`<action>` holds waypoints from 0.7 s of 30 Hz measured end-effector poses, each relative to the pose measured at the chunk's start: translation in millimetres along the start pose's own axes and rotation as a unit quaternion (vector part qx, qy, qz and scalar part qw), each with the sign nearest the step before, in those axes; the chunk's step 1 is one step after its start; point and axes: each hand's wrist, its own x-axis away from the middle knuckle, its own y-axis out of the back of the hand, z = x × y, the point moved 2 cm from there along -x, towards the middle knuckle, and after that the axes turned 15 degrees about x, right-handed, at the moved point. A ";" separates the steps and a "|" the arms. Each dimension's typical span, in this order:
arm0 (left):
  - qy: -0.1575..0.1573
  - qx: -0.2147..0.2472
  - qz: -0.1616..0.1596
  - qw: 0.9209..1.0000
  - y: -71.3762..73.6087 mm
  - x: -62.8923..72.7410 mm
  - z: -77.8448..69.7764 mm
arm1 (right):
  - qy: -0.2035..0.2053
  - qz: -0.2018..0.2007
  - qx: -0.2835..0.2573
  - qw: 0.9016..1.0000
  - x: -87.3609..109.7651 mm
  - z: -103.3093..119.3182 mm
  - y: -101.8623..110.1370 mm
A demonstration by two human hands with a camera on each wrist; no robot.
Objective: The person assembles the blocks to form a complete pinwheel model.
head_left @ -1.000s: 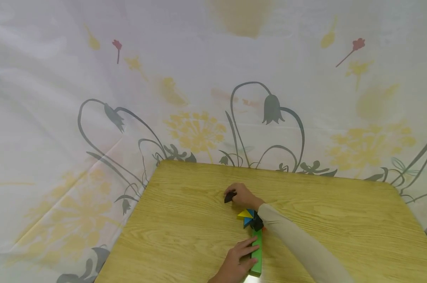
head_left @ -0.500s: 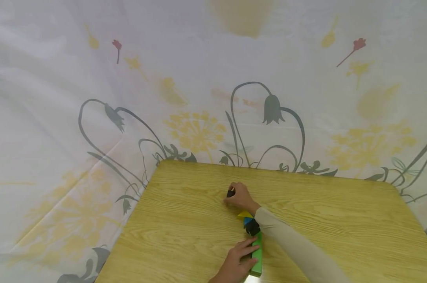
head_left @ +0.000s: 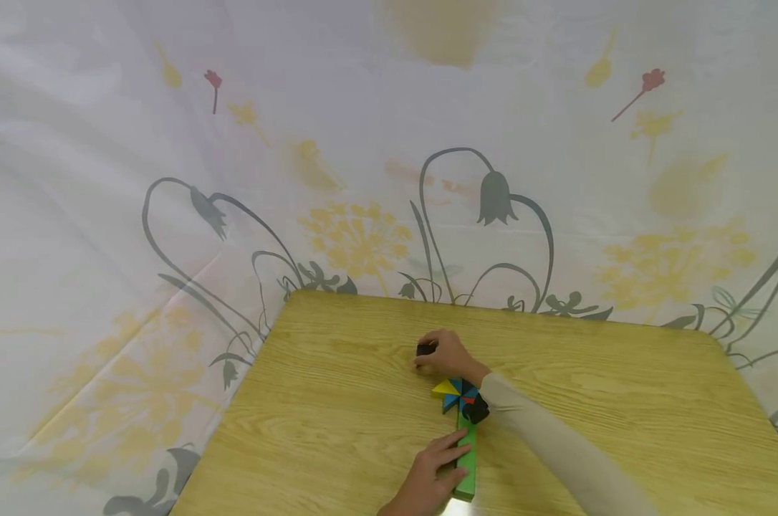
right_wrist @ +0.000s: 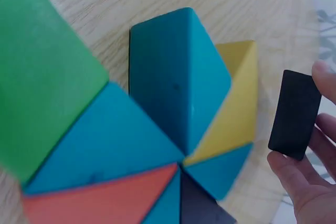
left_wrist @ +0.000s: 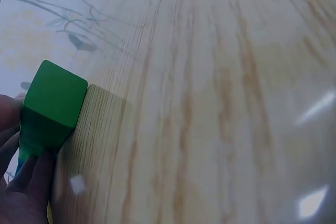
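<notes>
A black block is pinched between the thumb and fingers of my right hand. The hand holds it just past a pinwheel of wedge blocks on the wooden table. In the right wrist view, the pinwheel has blue wedges, a yellow wedge, a red wedge and a dark wedge meeting at the centre. A long green block runs from the pinwheel toward me. My left hand rests on this green block with spread, fairly straight fingers. The right wrist partly covers the pinwheel in the head view.
A pale cloth backdrop printed with flowers hangs behind the table. The far table edge lies beyond my right hand. A black wrist camera sits on my right wrist, above the pinwheel.
My right hand has shifted slightly right with the black block, which is turned differently in the fingers. More of the pinwheel shows now. My left hand stays on the green block.
</notes>
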 end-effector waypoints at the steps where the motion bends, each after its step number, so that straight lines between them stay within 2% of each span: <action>1: -0.008 -0.005 -0.001 1.000 0.0 0.2 -0.6 | 0.009 -0.002 0.001 1.000 0.9 0.1 2.9; 6: -0.031 -0.020 0.003 0.999 -1.0 1.1 -3.0 | 0.048 -0.015 0.004 0.999 8.0 3.9 18.6; 11: -0.040 -0.034 0.001 0.999 -4.4 2.9 -5.4 | 0.074 -0.025 0.013 0.997 19.4 9.6 32.0; 14: -0.042 -0.039 -0.002 0.998 -6.7 3.7 -5.9 | 0.077 -0.025 0.007 0.997 26.9 12.6 38.2; 18: -0.023 -0.038 -0.008 0.999 -10.2 4.4 -6.4 | 0.070 -0.015 -0.018 0.997 36.6 16.3 44.2; 21: -0.023 -0.048 -0.018 0.998 -13.1 4.5 -8.8 | 0.070 -0.012 -0.027 0.997 43.5 17.9 47.4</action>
